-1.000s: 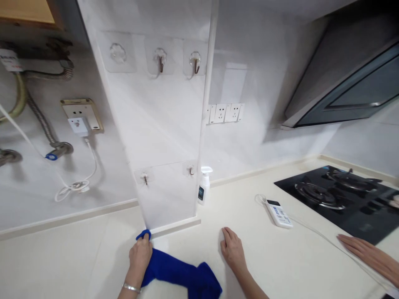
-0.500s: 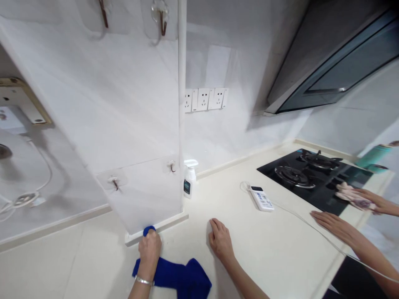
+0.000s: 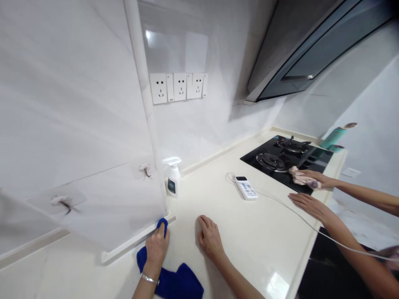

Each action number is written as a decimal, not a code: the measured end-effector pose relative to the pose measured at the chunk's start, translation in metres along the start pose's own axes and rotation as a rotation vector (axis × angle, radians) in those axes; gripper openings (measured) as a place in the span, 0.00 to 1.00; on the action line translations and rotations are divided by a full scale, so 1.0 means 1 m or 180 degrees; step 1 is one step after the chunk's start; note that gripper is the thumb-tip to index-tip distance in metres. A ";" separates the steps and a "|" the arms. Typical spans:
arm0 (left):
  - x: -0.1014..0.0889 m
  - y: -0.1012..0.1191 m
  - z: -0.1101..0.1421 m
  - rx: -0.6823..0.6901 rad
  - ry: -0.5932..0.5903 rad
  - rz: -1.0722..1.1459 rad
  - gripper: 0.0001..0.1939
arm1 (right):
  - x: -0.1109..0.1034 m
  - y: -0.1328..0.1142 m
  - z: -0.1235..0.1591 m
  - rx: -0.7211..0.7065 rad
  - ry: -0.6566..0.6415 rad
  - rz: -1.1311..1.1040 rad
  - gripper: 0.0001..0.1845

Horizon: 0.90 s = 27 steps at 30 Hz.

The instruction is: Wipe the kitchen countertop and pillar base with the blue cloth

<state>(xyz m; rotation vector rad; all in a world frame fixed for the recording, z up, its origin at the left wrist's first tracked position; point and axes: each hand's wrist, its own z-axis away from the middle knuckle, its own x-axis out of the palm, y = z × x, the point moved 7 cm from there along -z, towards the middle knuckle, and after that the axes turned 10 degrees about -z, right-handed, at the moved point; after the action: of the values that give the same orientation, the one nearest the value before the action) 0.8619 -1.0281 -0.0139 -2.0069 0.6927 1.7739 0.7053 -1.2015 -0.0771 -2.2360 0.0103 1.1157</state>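
Observation:
My left hand (image 3: 156,248), with a silver bracelet at the wrist, is closed on a blue cloth (image 3: 181,283). A fold of it sticks out past the fingertips, against the low ledge at the foot of the white partition. The rest of the cloth lies crumpled on the pale countertop beneath and right of the wrist. My right hand (image 3: 211,237) rests on the counter further right, fingers loosely bent and apart from the cloth, with nothing visible in it. Behind both hands, a white spray bottle (image 3: 173,178) stands upright beside the partition's end.
A white power bank (image 3: 247,189) with a cable lies on the counter (image 3: 230,220). At the right, another person's hand (image 3: 316,178) presses a pink cloth (image 3: 301,177) on the black gas hob (image 3: 264,151); their other hand (image 3: 307,204) lies on the counter. Hooks (image 3: 65,203) stick out from the partition.
The view has swung right. My left hand has slid the cloth's fold along the ledge toward the partition's right end. My right hand stays resting on the counter.

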 end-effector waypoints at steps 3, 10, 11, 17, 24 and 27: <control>0.007 0.005 -0.004 0.0095 -0.0098 -0.0147 0.21 | -0.003 -0.003 -0.001 0.0057 -0.0060 -0.0009 0.34; 0.010 0.031 -0.016 0.0566 -0.0219 0.0032 0.21 | -0.007 -0.008 -0.005 0.0164 -0.0141 -0.0022 0.32; 0.011 0.035 -0.020 0.0567 -0.0223 0.0044 0.21 | -0.007 -0.009 -0.005 0.0157 -0.0120 -0.0038 0.32; 0.014 0.057 -0.023 0.0617 -0.0189 0.0083 0.21 | -0.009 -0.008 -0.008 0.0254 -0.0098 -0.0076 0.32; 0.020 0.036 0.028 0.0325 -0.0315 0.0926 0.21 | -0.007 -0.006 -0.009 0.0281 -0.0034 -0.0125 0.32; 0.015 0.014 0.044 -0.0136 -0.0519 0.1825 0.22 | -0.007 -0.003 -0.009 0.0421 0.0020 -0.0644 0.31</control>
<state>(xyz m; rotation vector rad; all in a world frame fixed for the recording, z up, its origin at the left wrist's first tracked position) 0.8197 -1.0156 -0.0344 -1.7694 1.2782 2.2456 0.7079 -1.2060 -0.0663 -2.0720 -0.1331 0.9702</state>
